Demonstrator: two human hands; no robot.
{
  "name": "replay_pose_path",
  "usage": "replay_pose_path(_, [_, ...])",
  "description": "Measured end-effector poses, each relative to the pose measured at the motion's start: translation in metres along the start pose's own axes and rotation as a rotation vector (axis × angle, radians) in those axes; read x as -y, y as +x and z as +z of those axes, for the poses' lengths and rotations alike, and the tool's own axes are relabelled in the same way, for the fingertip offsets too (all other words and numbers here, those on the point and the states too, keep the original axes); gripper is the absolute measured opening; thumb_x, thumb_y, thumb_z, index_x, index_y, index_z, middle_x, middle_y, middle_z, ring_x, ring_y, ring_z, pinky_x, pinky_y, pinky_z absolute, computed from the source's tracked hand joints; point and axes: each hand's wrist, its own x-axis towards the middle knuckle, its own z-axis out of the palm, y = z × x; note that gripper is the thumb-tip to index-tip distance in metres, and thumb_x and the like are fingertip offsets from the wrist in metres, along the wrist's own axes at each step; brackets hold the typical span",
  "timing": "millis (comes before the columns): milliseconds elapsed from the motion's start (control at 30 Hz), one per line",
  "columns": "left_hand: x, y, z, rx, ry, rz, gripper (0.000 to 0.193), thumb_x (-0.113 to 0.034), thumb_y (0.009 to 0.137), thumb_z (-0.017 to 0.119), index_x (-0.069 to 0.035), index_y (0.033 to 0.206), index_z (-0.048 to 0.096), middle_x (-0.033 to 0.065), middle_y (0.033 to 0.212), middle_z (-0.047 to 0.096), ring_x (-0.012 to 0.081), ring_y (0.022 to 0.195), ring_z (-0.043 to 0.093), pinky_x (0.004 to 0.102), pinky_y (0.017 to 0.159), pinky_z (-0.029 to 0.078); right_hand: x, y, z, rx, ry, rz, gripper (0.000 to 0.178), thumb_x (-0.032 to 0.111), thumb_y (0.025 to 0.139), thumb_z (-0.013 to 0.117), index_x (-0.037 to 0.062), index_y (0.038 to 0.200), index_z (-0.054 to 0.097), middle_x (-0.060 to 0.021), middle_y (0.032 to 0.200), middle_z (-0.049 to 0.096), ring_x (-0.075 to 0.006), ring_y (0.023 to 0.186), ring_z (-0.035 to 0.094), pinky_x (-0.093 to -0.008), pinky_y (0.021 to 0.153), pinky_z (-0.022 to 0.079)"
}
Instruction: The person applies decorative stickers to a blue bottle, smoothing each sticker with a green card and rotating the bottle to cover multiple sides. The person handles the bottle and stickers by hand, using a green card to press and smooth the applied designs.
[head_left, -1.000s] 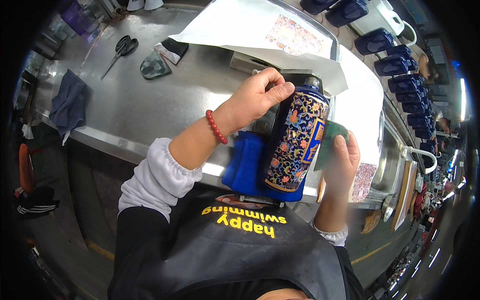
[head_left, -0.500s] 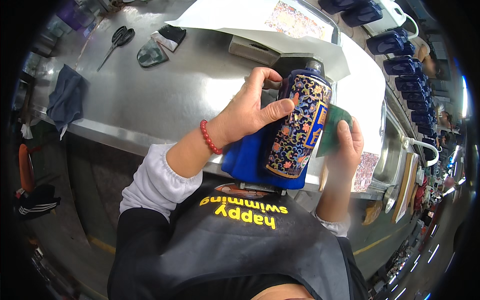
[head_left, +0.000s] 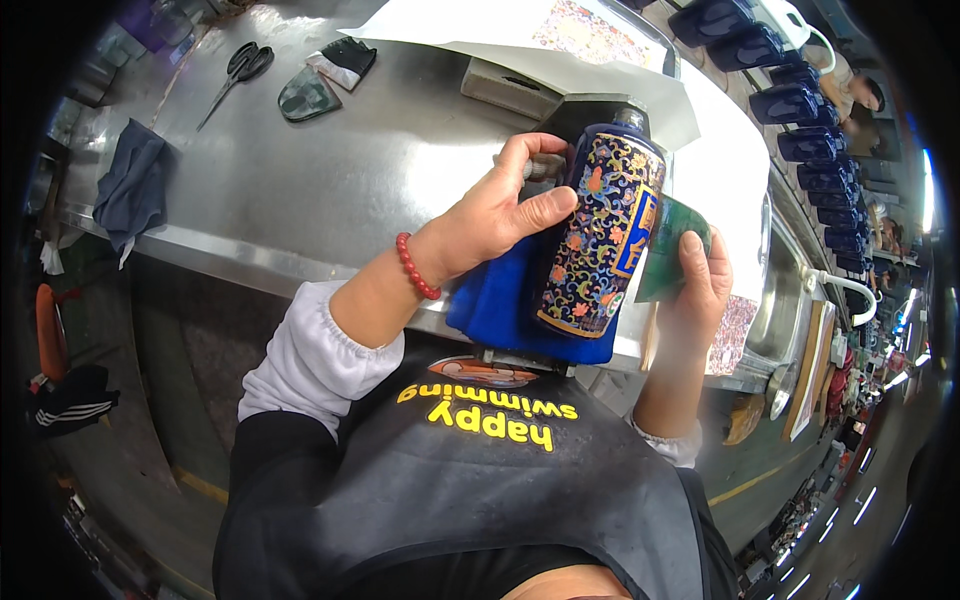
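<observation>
A dark blue bottle [head_left: 603, 230] with a colourful floral decal and a gold-framed blue panel lies tilted, its neck pointing away from me. Under it is a blue cloth [head_left: 495, 305] at the bench edge. My left hand [head_left: 497, 205] is closed on the bottle's left side, thumb on top; the other fingers are partly hidden behind it. A thin green scraper [head_left: 672, 245] is pinched in my right hand [head_left: 707, 283]. Its blade lies against the bottle's right side, close to the panel. Whether its edge presses on the decal I cannot tell.
On the metal bench [head_left: 330, 180] lie black scissors [head_left: 245, 70], another green scraper [head_left: 308, 96] and a grey cloth [head_left: 133, 185]. Behind the bottle are a grey block [head_left: 508, 92] and decal sheets [head_left: 590, 35]. Several blue bottles [head_left: 785, 103] line the right, beside a sink [head_left: 775, 300].
The bottle has rolled slightly, its blue panel shifting toward the right. My right hand and the scraper have moved slightly right. My left hand keeps its hold.
</observation>
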Motion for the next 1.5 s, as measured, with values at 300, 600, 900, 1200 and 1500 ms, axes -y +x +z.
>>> replay_pose_path(300, [0.001, -0.004, 0.007, -0.066, 0.201, 0.117, 0.09, -0.054, 0.094, 0.069, 0.001, 0.151, 0.027, 0.0245, 0.145, 0.044, 0.03, 0.136, 0.045, 0.0409, 0.113, 0.038, 0.001, -0.01, 0.005, 0.015, 0.009, -0.004, 0.021, 0.012, 0.102, 0.063, -0.0024, 0.117, 0.063, -0.004, 0.102, 0.069, -0.0081, 0.088, 0.065, -0.0219, 0.079, 0.053])
replay_pose_path(600, [0.001, -0.034, 0.02, -0.126, 0.595, 0.289, 0.112, -0.074, 0.087, 0.062, 0.006, 0.155, 0.022, 0.0344, 0.147, 0.042, 0.0426, 0.137, 0.044, 0.0502, 0.116, 0.032, -0.001, -0.023, -0.008, 0.004, 0.065, -0.035, 0.022, 0.009, 0.102, 0.063, -0.0026, 0.121, 0.064, -0.0072, 0.107, 0.072, -0.0098, 0.094, 0.067, -0.0234, 0.083, 0.054])
replay_pose_path(900, [0.012, -0.045, 0.026, -0.088, 0.643, 0.2, 0.12, -0.076, 0.081, 0.067, 0.002, 0.158, 0.018, 0.0304, 0.149, 0.042, 0.0428, 0.138, 0.042, 0.053, 0.116, 0.028, -0.004, -0.046, -0.015, -0.024, -0.38, -0.165, 0.037, 0.009, 0.104, 0.058, -0.0033, 0.139, 0.054, -0.0139, 0.123, 0.069, -0.0146, 0.099, 0.069, -0.027, 0.085, 0.058])
replay_pose_path(1200, [0.009, -0.046, 0.024, -0.051, 0.607, 0.199, 0.119, -0.072, 0.084, 0.069, 0.002, 0.16, 0.015, 0.0296, 0.156, 0.035, 0.041, 0.146, 0.035, 0.0483, 0.12, 0.027, -0.023, -0.093, -0.007, 0.294, -1.1, -0.667, 0.069, -0.011, 0.075, 0.066, 0.0212, 0.136, 0.067, -0.0258, 0.146, 0.052, -0.0414, 0.121, 0.056, -0.0466, 0.103, 0.049])
replay_pose_path(1500, [0.007, -0.049, 0.026, -0.034, 0.578, 0.199, 0.119, -0.071, 0.085, 0.068, 0.003, 0.16, 0.013, 0.0282, 0.154, 0.04, 0.0392, 0.146, 0.037, 0.0479, 0.121, 0.025, -0.024, -0.1, -0.011, 0.312, -1.109, -0.67, 0.066, -0.009, 0.075, 0.067, 0.0192, 0.134, 0.068, -0.0244, 0.144, 0.054, -0.042, 0.118, 0.057, -0.0468, 0.101, 0.05])
